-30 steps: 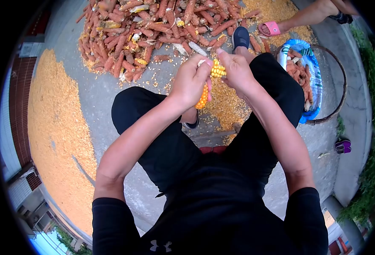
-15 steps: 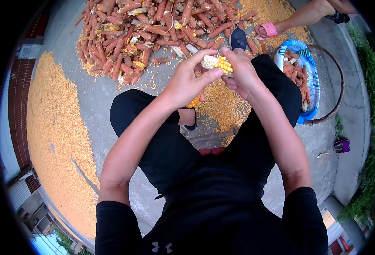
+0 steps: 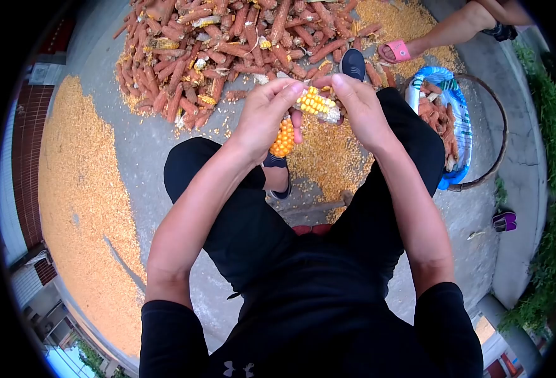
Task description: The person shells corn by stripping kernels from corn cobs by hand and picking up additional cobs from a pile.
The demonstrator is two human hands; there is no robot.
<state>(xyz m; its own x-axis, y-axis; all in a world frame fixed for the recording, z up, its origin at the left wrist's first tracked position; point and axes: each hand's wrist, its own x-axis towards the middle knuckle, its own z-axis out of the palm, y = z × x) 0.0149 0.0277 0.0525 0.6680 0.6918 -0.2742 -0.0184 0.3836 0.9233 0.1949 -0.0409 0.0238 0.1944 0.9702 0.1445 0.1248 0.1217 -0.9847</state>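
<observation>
From the head view, we have the left hand (image 3: 264, 120) pinching a yellow cob (image 3: 314, 103) under its thumb, an orange cob (image 3: 283, 140) tucked in its lower fingers! Our right hand (image 3: 363, 116) curls at the yellow cob's whitish end. There it sits, between both hands, above loose kernels (image 3: 328, 157), near a heap of reddish cobs (image 3: 227, 53).
</observation>
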